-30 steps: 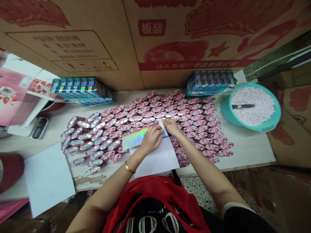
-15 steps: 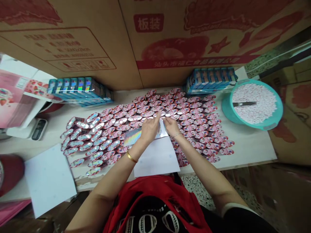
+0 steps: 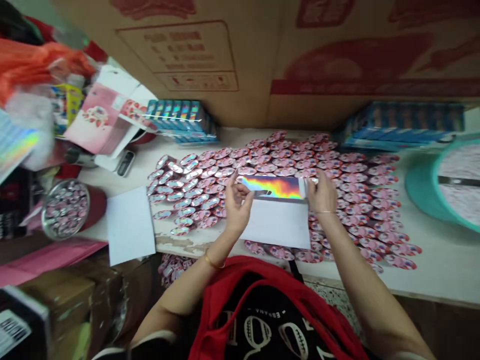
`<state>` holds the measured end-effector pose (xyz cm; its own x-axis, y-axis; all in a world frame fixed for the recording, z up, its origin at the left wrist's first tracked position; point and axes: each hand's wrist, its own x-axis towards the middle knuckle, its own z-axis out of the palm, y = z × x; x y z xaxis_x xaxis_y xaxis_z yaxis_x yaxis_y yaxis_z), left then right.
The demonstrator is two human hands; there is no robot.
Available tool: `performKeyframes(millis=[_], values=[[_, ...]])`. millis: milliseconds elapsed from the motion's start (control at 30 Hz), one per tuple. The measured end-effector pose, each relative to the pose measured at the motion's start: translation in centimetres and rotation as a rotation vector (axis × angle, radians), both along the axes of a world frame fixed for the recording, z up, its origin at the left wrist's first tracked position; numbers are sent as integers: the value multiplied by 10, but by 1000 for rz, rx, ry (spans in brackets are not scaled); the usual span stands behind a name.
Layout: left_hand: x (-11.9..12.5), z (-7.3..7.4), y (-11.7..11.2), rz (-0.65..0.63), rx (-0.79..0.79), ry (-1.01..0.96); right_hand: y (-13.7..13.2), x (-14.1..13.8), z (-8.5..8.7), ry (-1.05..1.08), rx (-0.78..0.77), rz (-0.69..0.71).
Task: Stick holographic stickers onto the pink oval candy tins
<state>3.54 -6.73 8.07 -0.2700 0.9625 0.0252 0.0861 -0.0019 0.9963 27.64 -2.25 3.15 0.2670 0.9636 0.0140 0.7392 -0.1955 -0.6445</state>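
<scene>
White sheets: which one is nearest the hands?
The white sheet just on the near side of the rainbow-sheened strip; the other sheet lies apart to its left, beside the red tub.

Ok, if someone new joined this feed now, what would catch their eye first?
Probably the shiny rainbow strip at the centre, between the left hand and right hand. Next, the dense spread of small pink packs across the pale table, then the teal basin cut off by the right edge.
</scene>
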Motion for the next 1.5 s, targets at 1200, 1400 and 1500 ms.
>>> performKeyframes(millis=[1200, 1400, 1500], values=[[-193, -110, -114, 346, -389, 625, -99, -303, -51, -185, -132, 809], [-199, -95, -111, 416, -318, 645, -96, -297, -43, 18, -94, 783], [-199, -71, -119, 422, -177, 507, -98, -291, -32, 263, -87, 621]])
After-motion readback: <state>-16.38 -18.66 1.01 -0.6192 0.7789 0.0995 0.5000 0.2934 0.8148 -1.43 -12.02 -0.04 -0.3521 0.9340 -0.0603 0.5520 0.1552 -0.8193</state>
